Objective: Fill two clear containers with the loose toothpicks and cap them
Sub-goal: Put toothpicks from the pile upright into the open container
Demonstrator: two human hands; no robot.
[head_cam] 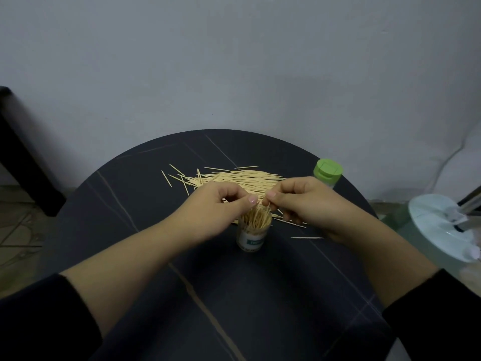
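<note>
Between the left hand (221, 201) and right hand (299, 199), both pinching the toothpicks (256, 217) standing in it, sits the open clear container (252, 239), the loose pile (239, 178) just beyond the knuckles, a green-capped container (327, 172) past the right hand.

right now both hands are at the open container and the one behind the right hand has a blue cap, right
Only the colour is off: in the head view the cap is green, not blue. The left hand and right hand are at the open container, as you said.
</note>
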